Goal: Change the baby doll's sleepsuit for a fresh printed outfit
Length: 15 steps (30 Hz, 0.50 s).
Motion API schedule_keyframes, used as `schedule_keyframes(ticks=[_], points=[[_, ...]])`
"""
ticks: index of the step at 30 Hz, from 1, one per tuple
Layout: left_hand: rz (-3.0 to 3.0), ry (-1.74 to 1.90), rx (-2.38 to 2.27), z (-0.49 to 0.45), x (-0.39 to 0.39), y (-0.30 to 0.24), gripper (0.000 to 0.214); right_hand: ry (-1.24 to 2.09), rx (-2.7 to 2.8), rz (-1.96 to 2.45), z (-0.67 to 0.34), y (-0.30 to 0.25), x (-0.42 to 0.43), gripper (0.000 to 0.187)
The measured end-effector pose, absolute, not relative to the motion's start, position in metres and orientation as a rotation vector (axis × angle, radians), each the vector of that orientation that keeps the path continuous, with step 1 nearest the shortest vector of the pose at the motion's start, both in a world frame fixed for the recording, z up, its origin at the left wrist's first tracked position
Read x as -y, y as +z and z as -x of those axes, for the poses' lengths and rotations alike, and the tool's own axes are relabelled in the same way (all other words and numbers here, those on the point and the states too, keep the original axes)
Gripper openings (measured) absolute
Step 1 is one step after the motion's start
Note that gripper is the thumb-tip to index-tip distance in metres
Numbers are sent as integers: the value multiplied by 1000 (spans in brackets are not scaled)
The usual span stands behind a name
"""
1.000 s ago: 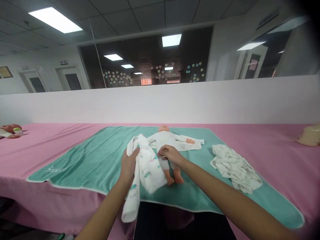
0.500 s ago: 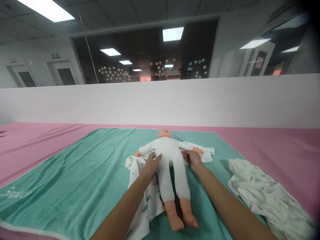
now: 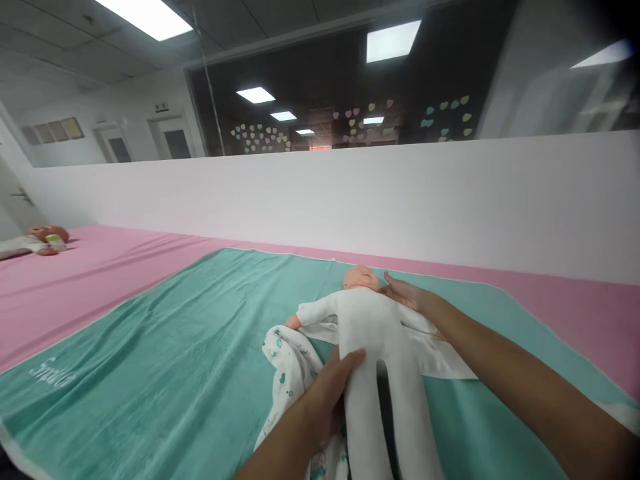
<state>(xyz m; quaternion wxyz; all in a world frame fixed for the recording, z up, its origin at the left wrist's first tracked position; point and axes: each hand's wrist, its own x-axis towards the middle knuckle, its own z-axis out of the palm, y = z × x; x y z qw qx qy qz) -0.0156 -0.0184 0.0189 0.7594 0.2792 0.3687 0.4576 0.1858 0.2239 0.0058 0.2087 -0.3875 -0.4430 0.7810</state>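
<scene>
A baby doll (image 3: 370,327) in a white body suit lies on its back on a green towel (image 3: 165,360), its head toward the far edge. My left hand (image 3: 333,390) holds the doll's hip, thumb on top and the other fingers hidden beneath. Beside the doll's neck, my right hand (image 3: 407,293) is open, with its fingertips reaching in behind the neck or shoulder. A white printed baby garment (image 3: 290,363) lies spread partly under the doll, bunched at the left and flat at the right. The doll's feet are out of view.
Pink matting (image 3: 115,267) surrounds the towel, and a low white wall (image 3: 310,200) stands behind it. At the far left lies another doll (image 3: 50,233) with something pale green by it. A corner of white cloth (image 3: 620,415) shows at the right edge.
My right hand has gone from the doll's side up to its neck and opened. My left hand still grips the hip. The view has turned left and come closer.
</scene>
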Motion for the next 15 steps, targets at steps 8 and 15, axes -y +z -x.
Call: schedule_keyframes(ticks=[8,15], points=[[-639,1056,-693,19,10,3,71,2231,1428,959,-157,16,-199,68],[-667,1088,-667,37,28,43,66,2169,1461,916,-146,47,-182,64]])
